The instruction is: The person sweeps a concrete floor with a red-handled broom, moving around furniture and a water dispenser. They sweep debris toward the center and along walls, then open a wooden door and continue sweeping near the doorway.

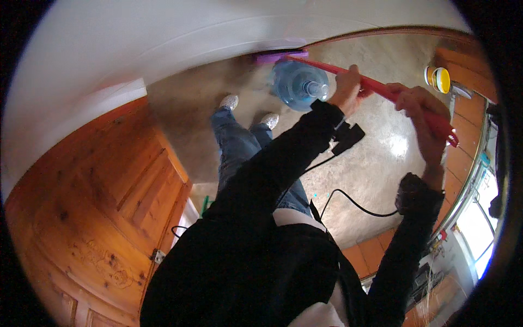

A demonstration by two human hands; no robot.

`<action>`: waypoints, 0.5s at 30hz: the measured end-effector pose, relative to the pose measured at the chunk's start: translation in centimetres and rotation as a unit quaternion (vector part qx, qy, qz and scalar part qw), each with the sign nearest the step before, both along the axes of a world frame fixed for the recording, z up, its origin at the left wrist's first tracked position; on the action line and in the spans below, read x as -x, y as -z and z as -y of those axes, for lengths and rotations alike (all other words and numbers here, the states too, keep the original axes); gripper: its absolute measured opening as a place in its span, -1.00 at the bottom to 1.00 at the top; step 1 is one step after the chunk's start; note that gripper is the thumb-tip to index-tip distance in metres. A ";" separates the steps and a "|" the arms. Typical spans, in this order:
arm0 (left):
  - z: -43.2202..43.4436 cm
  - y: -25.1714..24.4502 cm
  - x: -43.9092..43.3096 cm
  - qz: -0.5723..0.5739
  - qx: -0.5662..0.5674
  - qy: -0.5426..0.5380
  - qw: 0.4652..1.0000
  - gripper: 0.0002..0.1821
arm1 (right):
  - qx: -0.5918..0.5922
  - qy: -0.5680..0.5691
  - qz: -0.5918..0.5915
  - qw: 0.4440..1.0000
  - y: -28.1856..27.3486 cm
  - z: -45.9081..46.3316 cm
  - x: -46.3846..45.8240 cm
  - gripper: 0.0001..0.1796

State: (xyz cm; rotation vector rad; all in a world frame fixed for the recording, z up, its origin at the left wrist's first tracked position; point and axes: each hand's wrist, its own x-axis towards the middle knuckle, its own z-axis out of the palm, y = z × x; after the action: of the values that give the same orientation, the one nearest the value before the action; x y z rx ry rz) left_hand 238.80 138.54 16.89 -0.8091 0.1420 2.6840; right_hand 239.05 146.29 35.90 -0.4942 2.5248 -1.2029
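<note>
My left hand (347, 90) is wrapped around a long red handle (378, 88), partway along it. Closer to the handle's right end, my right hand (423, 107) grips it too. The handle slants up and left to a purple head (282, 57), apparently a broom's, down at the foot of the white wall. Its bristles cannot be made out. Below the handle, a large clear blue water jug (298, 83) stands on the floor, close to the purple head and my left hand. Black straps with devices and a cable are around both wrists.
A carved wooden door (102, 212) is at the left beside the white wall (163, 36). On the right, a yellow-and-white bucket (438, 79) sits near orange tiles (466, 108). A black cable (359, 207) loops by my right wrist. My shoes (269, 120) are on the concrete floor (367, 163).
</note>
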 end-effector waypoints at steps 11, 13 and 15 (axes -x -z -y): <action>-2.1 0.5 -0.2 -0.012 -0.103 0.073 0.992 -0.84 | -0.133 -0.001 -0.017 0.991 -1.2 4.1 -2.3 -0.90; -3.3 -1.5 -0.1 -0.025 -0.096 0.059 0.993 -0.78 | -0.142 0.009 -0.019 0.990 -3.1 3.3 -1.9 -0.92; -4.1 -3.3 0.8 -0.030 -0.069 0.090 0.993 -0.73 | -0.037 -0.024 -0.030 0.999 -4.6 2.0 -1.0 -0.91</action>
State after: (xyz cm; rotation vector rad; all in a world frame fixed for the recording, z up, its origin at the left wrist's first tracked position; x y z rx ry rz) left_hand 238.03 142.62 20.17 -0.6412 0.0401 2.5174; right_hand 240.05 144.31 40.54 -0.5776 2.5823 -1.0880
